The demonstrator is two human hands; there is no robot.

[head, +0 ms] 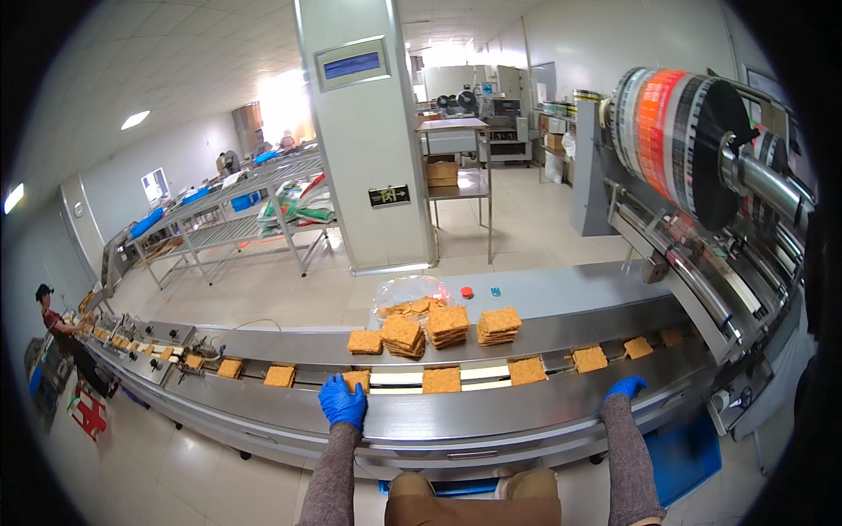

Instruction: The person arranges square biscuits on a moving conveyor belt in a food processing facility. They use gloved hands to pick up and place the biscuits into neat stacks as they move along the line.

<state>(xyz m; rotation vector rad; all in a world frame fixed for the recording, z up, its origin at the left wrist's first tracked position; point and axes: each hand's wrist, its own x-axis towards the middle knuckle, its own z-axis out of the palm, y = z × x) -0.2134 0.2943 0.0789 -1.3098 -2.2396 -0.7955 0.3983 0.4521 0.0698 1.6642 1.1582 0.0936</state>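
My left hand (343, 402), in a blue glove, rests at the front edge of the conveyor channel. Its fingers are apart and partly cover a square orange-brown cracker-like piece (358, 381); whether they touch it is unclear. My right hand (625, 388), also gloved in blue, lies on the steel front deck (487, 413) with nothing seen in it. Spaced along the channel are several like pieces, among them a middle one (441, 380) and one nearer my right hand (590, 359). Behind the channel, several stacks (447, 326) of these squares stand on the steel ledge.
A clear plastic bag (411, 296) holding more pieces lies behind the stacks, near a red button (467, 292). A printed film roll (677, 144) overhangs the line at right. A co-worker (66, 335) stands at the far left end. Below right is a blue crate (684, 454).
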